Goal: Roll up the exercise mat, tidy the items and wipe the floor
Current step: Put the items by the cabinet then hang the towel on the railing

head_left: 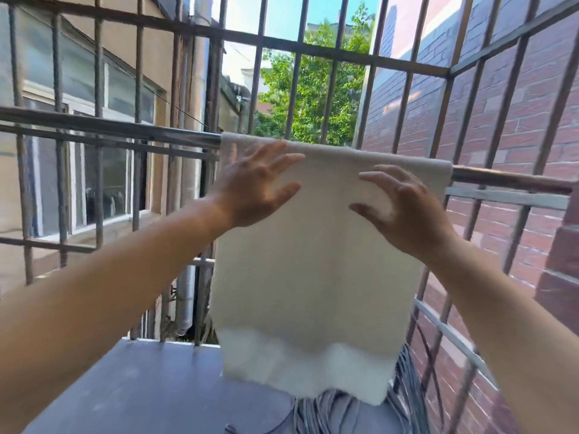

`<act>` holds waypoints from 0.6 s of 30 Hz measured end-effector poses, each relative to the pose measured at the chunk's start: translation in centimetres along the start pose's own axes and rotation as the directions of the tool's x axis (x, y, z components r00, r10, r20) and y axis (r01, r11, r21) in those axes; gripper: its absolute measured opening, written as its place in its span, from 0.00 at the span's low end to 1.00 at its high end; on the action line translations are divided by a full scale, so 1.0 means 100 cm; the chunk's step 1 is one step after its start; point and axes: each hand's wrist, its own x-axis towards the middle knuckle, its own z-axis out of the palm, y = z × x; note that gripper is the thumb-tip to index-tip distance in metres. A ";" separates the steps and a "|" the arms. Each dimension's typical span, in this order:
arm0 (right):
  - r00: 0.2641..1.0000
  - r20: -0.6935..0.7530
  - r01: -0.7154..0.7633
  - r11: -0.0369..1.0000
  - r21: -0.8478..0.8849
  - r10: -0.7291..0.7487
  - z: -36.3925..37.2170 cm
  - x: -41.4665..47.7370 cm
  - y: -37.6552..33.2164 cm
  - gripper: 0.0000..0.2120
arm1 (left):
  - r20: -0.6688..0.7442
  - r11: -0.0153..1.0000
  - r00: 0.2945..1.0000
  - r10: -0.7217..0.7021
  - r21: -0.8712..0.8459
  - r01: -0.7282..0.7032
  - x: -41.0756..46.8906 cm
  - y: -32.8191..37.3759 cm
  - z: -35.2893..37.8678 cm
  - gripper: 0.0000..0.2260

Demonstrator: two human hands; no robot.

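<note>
Many metal bars (331, 89) cage a balcony. One cream cloth (313, 261) hangs draped over the horizontal rail (109, 126). Left hand (257, 186) and right hand (404, 208) hover near its top, fingers (288, 159) spread apart, gripping nothing.

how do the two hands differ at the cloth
The left hand sits higher, near the rail; the right hand is lower. The left hand's fingers are spread and fairly straight; the right hand's are bent, claw-like. Both are in front of the hanging cloth, gripping nothing.
</note>
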 end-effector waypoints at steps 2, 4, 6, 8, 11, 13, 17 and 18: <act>0.998 0.051 -0.023 0.999 0.025 0.021 0.006 -0.015 -0.011 0.23 | 0.024 0.999 1.000 -0.001 -0.050 0.002 -0.015 0.004 0.002 0.29; 0.995 0.091 -0.044 0.998 0.048 0.039 0.012 -0.030 -0.021 0.23 | 0.044 0.997 0.999 -0.007 -0.078 0.010 -0.033 0.012 0.004 0.29; 0.990 0.128 -0.062 0.995 0.073 0.053 0.019 -0.046 -0.030 0.23 | 0.088 0.996 0.996 -0.019 -0.088 0.027 -0.054 0.021 0.006 0.29; 0.980 0.188 -0.081 0.992 0.097 0.061 0.023 -0.061 -0.039 0.24 | 0.144 0.996 0.989 -0.027 -0.082 0.039 -0.076 0.030 0.008 0.29; 0.966 0.254 -0.088 0.986 0.144 0.049 0.028 -0.081 -0.049 0.24 | 0.216 0.998 0.976 -0.020 -0.047 0.030 -0.106 0.041 0.008 0.29; 0.962 0.271 -0.098 0.975 0.198 0.042 0.030 -0.095 -0.055 0.24 | 0.256 0.999 0.966 -0.027 -0.031 0.036 -0.124 0.048 0.005 0.28; 0.947 0.320 -0.134 0.943 0.306 0.031 0.038 -0.126 -0.068 0.22 | 0.312 0.992 0.944 -0.108 -0.024 0.122 -0.160 0.065 -0.007 0.28; 0.944 0.329 -0.136 0.927 0.348 0.015 0.042 -0.134 -0.071 0.22 | 0.319 0.990 0.939 -0.132 -0.010 0.143 -0.169 0.069 -0.011 0.28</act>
